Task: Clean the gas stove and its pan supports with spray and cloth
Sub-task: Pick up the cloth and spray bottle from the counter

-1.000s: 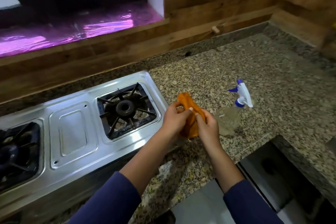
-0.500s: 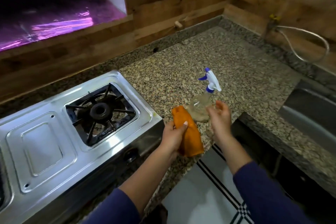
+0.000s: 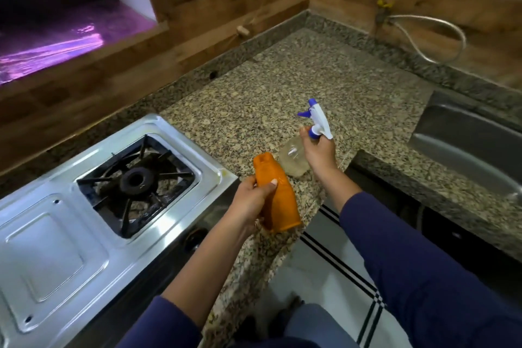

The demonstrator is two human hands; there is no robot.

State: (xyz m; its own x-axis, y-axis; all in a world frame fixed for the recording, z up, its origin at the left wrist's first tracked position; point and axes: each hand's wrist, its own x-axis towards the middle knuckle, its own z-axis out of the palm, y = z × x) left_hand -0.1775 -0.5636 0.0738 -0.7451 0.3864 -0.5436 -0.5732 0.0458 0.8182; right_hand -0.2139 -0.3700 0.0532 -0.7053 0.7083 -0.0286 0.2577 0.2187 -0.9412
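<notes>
A steel gas stove [image 3: 56, 234] sits on the granite counter at the left, with a black pan support [image 3: 135, 178] over its right burner. My left hand [image 3: 251, 200] grips a folded orange cloth [image 3: 278, 195] just right of the stove's front corner. Behind the cloth stands a clear spray bottle [image 3: 292, 159] with a white and blue trigger head [image 3: 317, 118]. My right hand [image 3: 317, 150] is wrapped around the bottle's neck below the trigger. The bottle's base looks to be on the counter.
The granite counter [image 3: 268, 93] runs back to a wood-panelled wall. A steel sink [image 3: 466, 144] lies at the right, with a hose [image 3: 432, 37] on the wall behind it. A window sill [image 3: 56, 39] glows purple at the upper left. White tiled floor lies below.
My right hand let go of the cloth, moved right to the spray bottle and closed on its neck. The left hand kept the cloth. The view swung to the right.
</notes>
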